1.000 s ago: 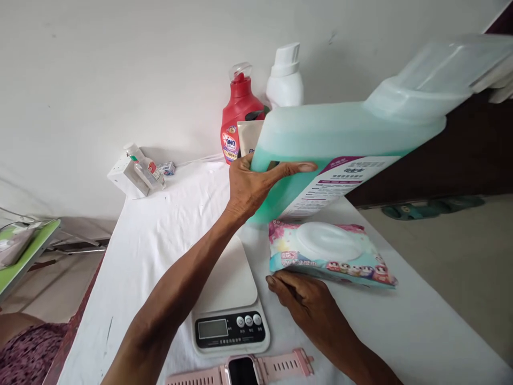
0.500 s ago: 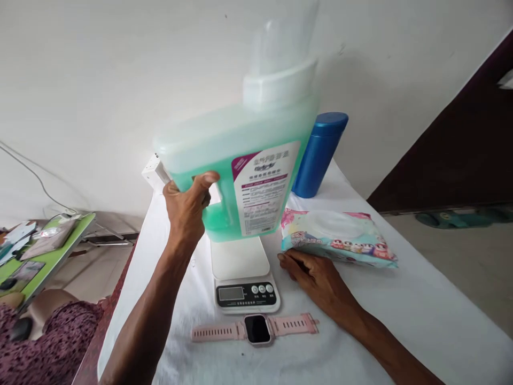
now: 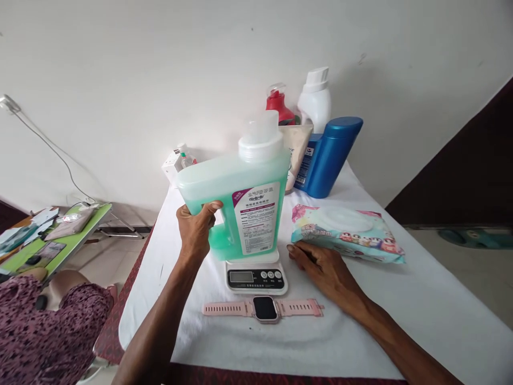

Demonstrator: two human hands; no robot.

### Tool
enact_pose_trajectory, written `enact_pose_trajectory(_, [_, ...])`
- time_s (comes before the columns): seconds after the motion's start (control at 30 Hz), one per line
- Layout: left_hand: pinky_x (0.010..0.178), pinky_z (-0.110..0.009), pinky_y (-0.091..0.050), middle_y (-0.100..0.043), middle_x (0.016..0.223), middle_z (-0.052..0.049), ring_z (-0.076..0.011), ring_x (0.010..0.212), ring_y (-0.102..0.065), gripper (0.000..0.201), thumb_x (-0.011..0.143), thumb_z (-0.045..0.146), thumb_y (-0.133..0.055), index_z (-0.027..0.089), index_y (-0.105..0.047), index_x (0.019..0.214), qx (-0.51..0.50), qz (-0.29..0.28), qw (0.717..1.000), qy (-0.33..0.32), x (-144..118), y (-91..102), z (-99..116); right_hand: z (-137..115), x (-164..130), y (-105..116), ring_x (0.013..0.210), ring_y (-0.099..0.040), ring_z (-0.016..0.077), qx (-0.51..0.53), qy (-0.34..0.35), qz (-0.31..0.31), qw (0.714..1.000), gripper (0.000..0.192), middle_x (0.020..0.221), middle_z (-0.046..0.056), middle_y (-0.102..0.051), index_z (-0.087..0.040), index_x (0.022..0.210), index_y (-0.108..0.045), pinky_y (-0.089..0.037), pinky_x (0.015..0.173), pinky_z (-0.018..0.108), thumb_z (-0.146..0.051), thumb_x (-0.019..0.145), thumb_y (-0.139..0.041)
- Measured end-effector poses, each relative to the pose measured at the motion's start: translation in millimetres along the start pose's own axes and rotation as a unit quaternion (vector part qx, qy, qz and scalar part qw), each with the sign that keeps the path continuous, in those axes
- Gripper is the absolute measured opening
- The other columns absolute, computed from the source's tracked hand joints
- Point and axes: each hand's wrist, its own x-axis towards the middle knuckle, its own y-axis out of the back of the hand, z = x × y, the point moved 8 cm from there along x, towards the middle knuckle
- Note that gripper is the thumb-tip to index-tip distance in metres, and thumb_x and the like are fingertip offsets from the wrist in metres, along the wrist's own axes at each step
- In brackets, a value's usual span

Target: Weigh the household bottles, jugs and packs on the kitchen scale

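Note:
A large translucent bottle of green liquid detergent (image 3: 224, 174) tilts slightly over the white kitchen scale (image 3: 256, 280). My left hand (image 3: 196, 227) is wrapped round its handle at the left. The bottle's base covers most of the weighing plate; whether it touches cannot be told. My right hand (image 3: 320, 264) rests on the cloth to the right of the scale, fingers curled in, holding nothing that shows. Just behind it lies a pack of wet wipes (image 3: 348, 230). In front of the scale a pink smartwatch (image 3: 265, 308) is stretched out flat, its screen dark.
Behind the detergent stand a blue bottle (image 3: 334, 160), a beige tube (image 3: 298, 144), a red bottle (image 3: 280, 107) and a white bottle (image 3: 316, 104). A white box (image 3: 172, 167) is at the back left. Left of the table, a person's patterned clothing (image 3: 44, 331) shows beside a green table (image 3: 86, 227).
My left hand has lowered the detergent bottle toward the scale, and it hangs more upright. The view has shifted, uncovering the bottles behind. My right hand stays beside the wipes.

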Motion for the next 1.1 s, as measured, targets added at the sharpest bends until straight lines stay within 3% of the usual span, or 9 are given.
enact_pose_trajectory(0.2, [0.049,-0.027,-0.033,-0.035,0.053,0.005,-0.0087,0.050,-0.034,0.065,0.068,0.067,-0.086,0.021,-0.042,0.054,0.014,-0.046,0.999,-0.006,1,-0.4,-5,1,1,0,0.060,-0.050,0.0164,-0.005,0.002,0.006,1.000,0.055,0.061,0.000,-0.054,-0.024,0.065,-0.046,-0.038,0.059,0.031,-0.063,0.103,-0.045])
enact_pose_trajectory(0.37, [0.061,-0.035,-0.053,-0.060,0.067,-0.007,-0.0218,0.070,-0.062,0.083,0.071,0.104,-0.044,0.022,-0.061,0.071,0.033,-0.091,0.995,-0.025,5,11.2,2,2,2,-1,0.064,-0.060,0.0196,0.011,-0.021,-0.005,1.000,0.052,0.062,0.001,-0.061,-0.024,0.064,-0.048,-0.046,0.064,0.033,-0.061,0.102,-0.046])
enact_pose_trajectory(0.43, [0.064,-0.036,-0.055,-0.064,0.071,-0.009,-0.0241,0.075,-0.066,0.086,0.078,0.102,-0.029,0.023,-0.064,0.078,0.034,-0.077,0.996,0.004,11,20.7,-5,3,2,-1,0.065,-0.061,0.0201,0.013,-0.029,-0.006,0.999,0.051,0.063,0.002,-0.062,-0.025,0.064,-0.048,-0.046,0.064,0.033,-0.060,0.102,-0.046])
enact_pose_trajectory(0.5, [0.064,-0.035,-0.054,-0.065,0.071,-0.008,-0.0232,0.075,-0.066,0.081,0.086,0.095,-0.028,0.024,-0.065,0.081,0.027,-0.045,0.998,0.028,19,33.2,-20,5,2,-1,0.063,-0.059,0.0191,0.005,-0.036,-0.005,0.999,0.051,0.062,0.001,-0.060,-0.025,0.065,-0.046,-0.044,0.062,0.032,-0.060,0.101,-0.045])
enact_pose_trajectory(0.63, [0.054,-0.030,-0.044,-0.058,0.061,-0.003,-0.0189,0.061,-0.058,0.065,0.088,0.084,-0.049,0.022,-0.061,0.069,0.092,0.010,0.992,0.086,22,61.8,-71,9,0,-3,0.060,-0.055,0.0174,-0.011,-0.037,-0.008,0.999,0.050,0.061,0.000,-0.058,-0.024,0.066,-0.047,-0.041,0.058,0.030,-0.060,0.101,-0.045])
enact_pose_trajectory(0.77, [0.052,-0.030,-0.035,-0.047,0.052,0.000,-0.0146,0.052,-0.043,0.058,0.086,0.067,-0.064,0.021,-0.050,0.053,0.168,0.002,0.981,0.099,12,78.9,-110,9,0,-4,0.060,-0.056,0.0172,-0.015,-0.029,-0.011,0.999,0.051,0.062,0.001,-0.060,-0.024,0.067,-0.051,-0.043,0.057,0.029,-0.061,0.102,-0.046])
enact_pose_trajectory(1.1, [0.055,-0.031,-0.035,-0.045,0.052,0.001,-0.0157,0.054,-0.042,0.047,0.089,0.054,-0.065,0.023,-0.049,0.059,0.184,-0.018,0.979,0.083,9,78.8,-114,14,3,-3,0.067,-0.065,0.0213,0.002,-0.067,-0.014,0.998,0.052,0.063,0.003,-0.063,-0.026,0.064,-0.046,-0.048,0.064,0.031,-0.062,0.101,-0.045])
